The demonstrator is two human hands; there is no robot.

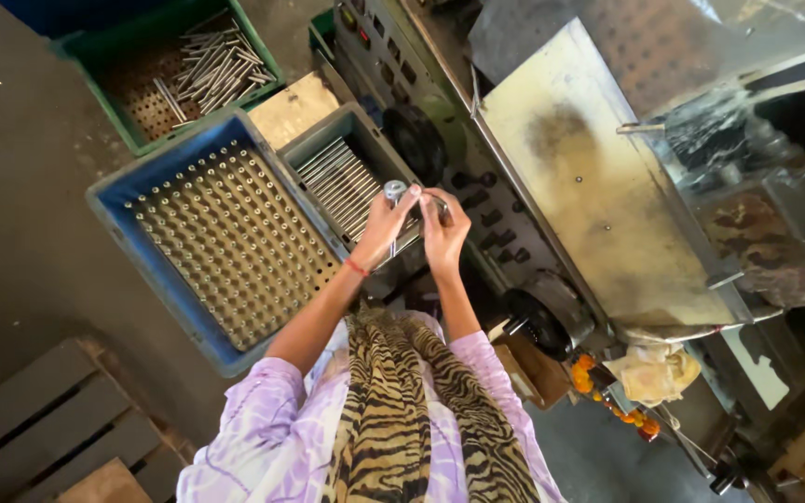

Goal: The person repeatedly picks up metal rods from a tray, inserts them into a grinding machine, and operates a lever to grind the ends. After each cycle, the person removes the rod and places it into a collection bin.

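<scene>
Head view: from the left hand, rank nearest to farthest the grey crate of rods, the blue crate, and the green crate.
From the left hand:
1. Grey crate of rods, right beside it.
2. Blue crate, further left.
3. Green crate, top left, farthest.

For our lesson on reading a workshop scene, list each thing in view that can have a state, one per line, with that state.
Small shiny metal cylinder: held up between both hands.
Left hand: fingers closed on the cylinder.
Right hand: closed at the cylinder's side.
Grey plastic crate: holding metal rods in rows.
Blue plastic crate: packed with upright pieces.
Green plastic crate: partly filled with loose rods.
</scene>
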